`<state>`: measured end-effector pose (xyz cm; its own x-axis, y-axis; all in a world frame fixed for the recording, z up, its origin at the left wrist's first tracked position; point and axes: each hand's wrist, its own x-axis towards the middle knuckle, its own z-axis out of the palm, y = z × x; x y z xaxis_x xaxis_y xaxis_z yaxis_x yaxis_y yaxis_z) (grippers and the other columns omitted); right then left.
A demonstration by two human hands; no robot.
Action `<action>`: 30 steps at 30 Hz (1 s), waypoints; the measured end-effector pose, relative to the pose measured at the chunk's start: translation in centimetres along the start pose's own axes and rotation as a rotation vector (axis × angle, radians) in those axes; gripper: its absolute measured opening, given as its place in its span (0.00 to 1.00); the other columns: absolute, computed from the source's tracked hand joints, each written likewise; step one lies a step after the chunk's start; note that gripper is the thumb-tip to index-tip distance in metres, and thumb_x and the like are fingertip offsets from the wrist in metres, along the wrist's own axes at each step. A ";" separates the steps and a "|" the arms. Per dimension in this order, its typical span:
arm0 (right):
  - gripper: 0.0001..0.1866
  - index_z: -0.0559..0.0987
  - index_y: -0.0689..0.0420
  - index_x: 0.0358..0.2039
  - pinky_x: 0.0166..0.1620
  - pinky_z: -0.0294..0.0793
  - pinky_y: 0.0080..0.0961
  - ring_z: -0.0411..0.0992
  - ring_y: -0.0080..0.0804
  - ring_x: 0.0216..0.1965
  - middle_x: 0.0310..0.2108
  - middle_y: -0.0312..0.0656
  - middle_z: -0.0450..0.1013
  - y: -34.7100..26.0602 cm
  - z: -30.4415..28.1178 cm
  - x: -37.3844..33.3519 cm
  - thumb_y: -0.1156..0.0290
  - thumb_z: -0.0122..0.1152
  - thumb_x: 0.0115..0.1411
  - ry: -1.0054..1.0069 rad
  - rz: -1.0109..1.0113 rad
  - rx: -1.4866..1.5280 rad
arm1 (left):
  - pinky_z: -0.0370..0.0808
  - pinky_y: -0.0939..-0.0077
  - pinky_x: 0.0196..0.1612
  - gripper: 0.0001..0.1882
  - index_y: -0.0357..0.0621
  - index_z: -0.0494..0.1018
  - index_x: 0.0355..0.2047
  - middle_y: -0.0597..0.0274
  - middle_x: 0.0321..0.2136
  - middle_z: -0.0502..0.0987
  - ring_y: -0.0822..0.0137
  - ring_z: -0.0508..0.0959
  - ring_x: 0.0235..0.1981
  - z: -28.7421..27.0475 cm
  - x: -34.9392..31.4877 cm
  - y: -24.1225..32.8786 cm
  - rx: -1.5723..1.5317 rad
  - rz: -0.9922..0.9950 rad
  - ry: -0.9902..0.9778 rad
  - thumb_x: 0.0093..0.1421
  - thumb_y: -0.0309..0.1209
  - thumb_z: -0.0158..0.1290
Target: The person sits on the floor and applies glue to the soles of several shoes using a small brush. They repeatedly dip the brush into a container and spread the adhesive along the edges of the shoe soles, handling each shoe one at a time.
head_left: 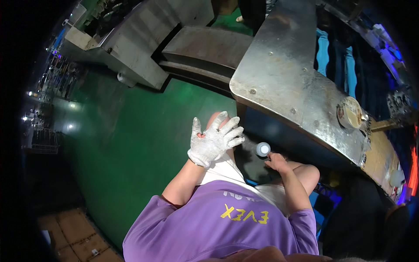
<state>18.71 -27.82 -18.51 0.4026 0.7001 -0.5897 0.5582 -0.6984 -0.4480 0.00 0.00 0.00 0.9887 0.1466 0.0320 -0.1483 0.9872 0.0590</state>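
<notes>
My left hand (214, 140) wears a dirty white cotton glove and rests flat on my left knee, fingers spread, holding nothing. My right hand (276, 160) is bare and lies over my right thigh under the edge of the metal table (279, 70). Its fingers curl at a small white round thing (263, 149), perhaps a cap or small bottle, and touch it; how firmly it is gripped is unclear. I sit in a purple shirt and light shorts.
The worn steel table runs from top centre to the right, with a round tape-like roll (351, 112) near its edge. Grey metal machines (131, 48) stand at upper left on the green floor (131, 139). Cardboard (74, 236) lies at lower left.
</notes>
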 end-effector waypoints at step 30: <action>0.14 0.83 0.54 0.39 0.45 0.78 0.43 0.80 0.49 0.41 0.35 0.48 0.82 -3.6 1.7 -9.9 0.58 0.63 0.59 0.486 0.073 0.159 | 0.83 0.64 0.28 0.12 0.43 0.73 0.36 0.57 0.26 0.79 0.58 0.81 0.25 -13.4 0.7 -9.0 0.454 -0.422 0.700 0.73 0.37 0.46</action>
<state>11.47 -32.44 -12.23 0.7481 0.6107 -0.2596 0.4140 -0.7353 -0.5367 2.32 -7.97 -13.88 0.7295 -0.0675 -0.6806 0.3772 0.8697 0.3182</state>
